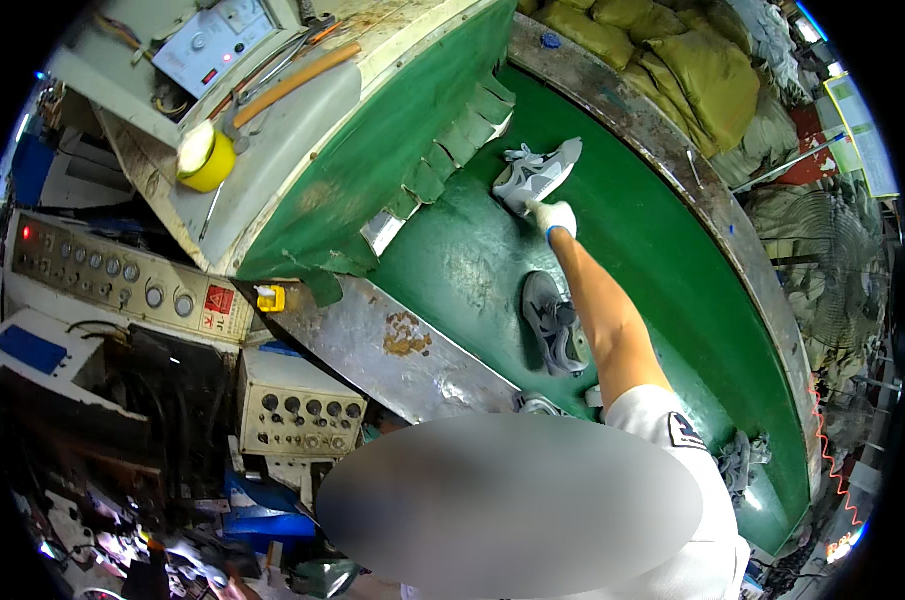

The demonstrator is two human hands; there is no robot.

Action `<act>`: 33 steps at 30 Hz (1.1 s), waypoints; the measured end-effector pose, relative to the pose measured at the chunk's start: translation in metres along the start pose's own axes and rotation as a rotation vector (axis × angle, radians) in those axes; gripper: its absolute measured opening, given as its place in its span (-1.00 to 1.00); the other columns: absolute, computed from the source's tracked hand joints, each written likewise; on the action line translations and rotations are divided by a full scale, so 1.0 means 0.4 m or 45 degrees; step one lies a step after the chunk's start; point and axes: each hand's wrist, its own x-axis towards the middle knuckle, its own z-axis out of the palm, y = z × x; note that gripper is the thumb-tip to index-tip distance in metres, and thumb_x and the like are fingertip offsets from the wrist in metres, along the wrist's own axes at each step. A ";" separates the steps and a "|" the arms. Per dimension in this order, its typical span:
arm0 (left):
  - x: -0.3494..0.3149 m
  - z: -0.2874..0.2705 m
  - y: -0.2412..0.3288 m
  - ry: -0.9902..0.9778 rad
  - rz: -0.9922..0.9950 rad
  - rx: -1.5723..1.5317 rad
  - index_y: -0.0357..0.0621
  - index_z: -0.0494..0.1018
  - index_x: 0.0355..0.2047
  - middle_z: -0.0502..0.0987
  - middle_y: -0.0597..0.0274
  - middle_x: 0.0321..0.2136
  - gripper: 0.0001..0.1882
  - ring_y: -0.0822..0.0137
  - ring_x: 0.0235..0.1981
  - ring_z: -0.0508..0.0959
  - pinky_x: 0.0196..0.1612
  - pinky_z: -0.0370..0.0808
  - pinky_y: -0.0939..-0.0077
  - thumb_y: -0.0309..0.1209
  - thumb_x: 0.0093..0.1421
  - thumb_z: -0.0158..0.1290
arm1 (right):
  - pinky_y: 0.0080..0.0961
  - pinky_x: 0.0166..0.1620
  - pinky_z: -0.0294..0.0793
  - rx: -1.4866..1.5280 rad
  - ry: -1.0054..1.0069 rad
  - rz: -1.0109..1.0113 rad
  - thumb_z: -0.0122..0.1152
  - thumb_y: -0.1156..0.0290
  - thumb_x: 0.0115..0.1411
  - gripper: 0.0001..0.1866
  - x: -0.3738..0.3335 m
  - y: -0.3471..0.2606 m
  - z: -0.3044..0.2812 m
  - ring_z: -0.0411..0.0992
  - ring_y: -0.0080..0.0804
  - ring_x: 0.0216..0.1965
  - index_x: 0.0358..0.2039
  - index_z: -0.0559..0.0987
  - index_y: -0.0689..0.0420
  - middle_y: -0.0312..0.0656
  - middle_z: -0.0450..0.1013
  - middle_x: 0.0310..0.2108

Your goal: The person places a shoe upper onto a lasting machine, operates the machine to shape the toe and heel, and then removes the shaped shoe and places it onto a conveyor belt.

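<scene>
My right hand (553, 217) wears a white glove with a blue edge at the wrist. It reaches far out over a green surface (462, 270). Its fingers close on the heel end of a grey and white sneaker (535, 179), whose toe points away to the right. A darker grey sneaker (553, 322) lies on the green surface, left of my forearm. Part of another shoe (538, 404) shows nearer to me. My left hand does not show; a large blurred oval hides the lower middle.
A worn metal ledge (612, 92) curves along the right, with yellowish sacks (697, 85) beyond. Green-sided housing (372, 150) rises at the left, bearing a hammer (292, 85) and yellow tape roll (205, 160). Control panels (302, 405) stand left; grey shoes (740, 463) lie lower right.
</scene>
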 end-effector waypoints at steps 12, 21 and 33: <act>-0.145 -0.080 -0.130 -0.353 -0.305 0.224 -0.36 0.59 -0.02 0.66 -0.02 -0.35 -0.61 0.16 -0.34 0.59 -0.28 0.55 0.21 -0.43 0.15 0.23 | -0.03 0.01 0.58 1.534 -0.512 0.127 0.40 0.24 0.21 -0.46 0.089 0.022 0.048 0.56 -0.10 -0.06 0.15 0.50 0.17 -0.09 0.57 -0.04; -0.002 0.174 0.276 -0.581 -0.154 -0.568 -0.46 0.50 0.04 0.65 0.01 -0.15 -0.61 0.28 -0.14 0.64 0.00 0.54 0.45 -0.41 0.30 0.16 | -0.13 0.17 0.49 2.264 -1.646 0.488 0.34 0.22 0.21 -0.40 -0.878 -0.003 0.093 0.51 -0.15 0.03 0.21 0.45 0.21 -0.05 0.51 0.09; 0.035 0.152 0.196 -0.796 -0.720 -1.242 -0.34 0.59 -0.11 0.65 0.21 -0.32 -0.70 0.43 -0.35 0.63 -0.27 0.61 0.59 -0.47 0.17 0.30 | -0.41 0.15 0.43 0.975 -2.104 -0.194 0.22 0.26 0.28 -0.40 -1.639 -0.265 0.327 0.45 -0.37 0.07 0.27 0.38 0.27 -0.12 0.47 0.10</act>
